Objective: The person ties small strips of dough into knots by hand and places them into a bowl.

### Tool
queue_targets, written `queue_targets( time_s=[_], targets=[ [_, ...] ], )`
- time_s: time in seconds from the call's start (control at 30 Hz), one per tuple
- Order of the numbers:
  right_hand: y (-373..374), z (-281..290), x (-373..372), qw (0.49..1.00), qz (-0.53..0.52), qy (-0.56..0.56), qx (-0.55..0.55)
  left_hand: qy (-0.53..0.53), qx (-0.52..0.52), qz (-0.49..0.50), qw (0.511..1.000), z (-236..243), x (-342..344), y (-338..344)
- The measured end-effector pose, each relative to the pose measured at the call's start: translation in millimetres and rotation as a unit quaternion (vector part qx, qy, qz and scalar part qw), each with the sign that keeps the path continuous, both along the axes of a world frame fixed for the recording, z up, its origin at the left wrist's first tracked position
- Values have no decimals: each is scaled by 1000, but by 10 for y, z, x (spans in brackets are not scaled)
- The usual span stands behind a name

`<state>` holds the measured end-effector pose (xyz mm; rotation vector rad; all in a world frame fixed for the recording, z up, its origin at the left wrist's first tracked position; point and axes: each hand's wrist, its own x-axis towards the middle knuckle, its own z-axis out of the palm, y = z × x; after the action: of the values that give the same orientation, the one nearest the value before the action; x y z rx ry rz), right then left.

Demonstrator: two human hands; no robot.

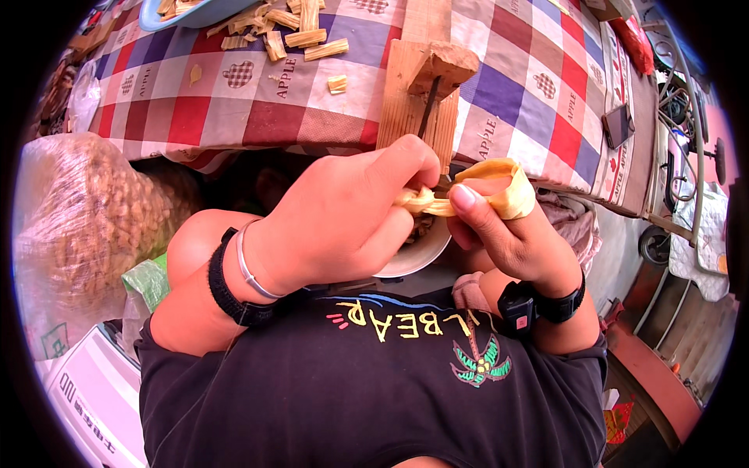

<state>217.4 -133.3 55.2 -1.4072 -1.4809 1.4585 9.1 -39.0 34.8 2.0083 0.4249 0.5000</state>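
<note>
Yellow strip (518,193) curling, left hand (343,207) pinching its narrow part, right hand (513,240) gripping the loop, I'm seeing perhaps a bowl (413,267) below.

Shown in bright, soft, diffuse light, with pale highlights on the left hand (335,210) and the right hand (511,242). Fairly sharp at the centre, around the curled pale-yellow strip (516,191). Sunk in deep shadow beneath the near edge of the cloth-covered, red, white and blue checked surface (211,115). Glinting on the wrinkled clear plastic bag of tan pieces (97,203). Nearly washed out on the white patterned cloth (702,246) at far right. Strongly bowed and softer toward the sides, then ringed in black, with thin purple-blue fringing at the round rim.
</note>
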Motion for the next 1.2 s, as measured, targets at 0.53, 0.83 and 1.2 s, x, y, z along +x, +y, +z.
queue_targets(
  time_s=[0.53,0.83,1.2],
  targets=[
    [3,-143,104,981,-58,94,-162,-205,-206,43,956,-76,-114,315],
    [145,-97,35,986,-64,156,-12,-67,-345,14,936,-189,71,38],
    [351,-516,152,953,-248,-133,116,23,-131,138,982,-410,173,368]
  ],
)
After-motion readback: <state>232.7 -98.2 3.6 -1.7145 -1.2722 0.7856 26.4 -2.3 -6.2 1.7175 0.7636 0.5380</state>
